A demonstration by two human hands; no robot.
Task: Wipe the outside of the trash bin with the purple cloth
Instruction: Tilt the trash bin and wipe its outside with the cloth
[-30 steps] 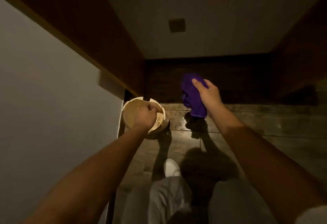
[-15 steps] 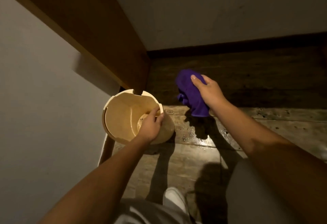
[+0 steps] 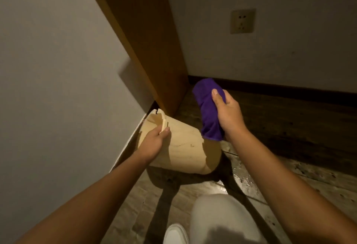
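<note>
The trash bin (image 3: 185,147) is a pale beige plastic bucket, tipped far over with its mouth turned to the left wall and its side facing up. My left hand (image 3: 152,141) grips its rim, thumb outside, fingers hidden inside. My right hand (image 3: 228,112) holds the bunched purple cloth (image 3: 208,108) just above the bin's upper right side; the cloth's lower end hangs at the bin's edge, and I cannot tell whether it touches.
A white wall (image 3: 58,89) runs close on the left, with a brown wooden panel (image 3: 146,41) behind the bin. The far wall has a socket (image 3: 242,21) and dark skirting. The plank floor (image 3: 289,176) is wet to the right. My knee (image 3: 222,216) and white shoe (image 3: 174,234) are below.
My left hand has tipped the bin from upright onto its side, mouth toward the left wall. My right hand with the cloth has come closer to the bin. The view has dropped lower.
</note>
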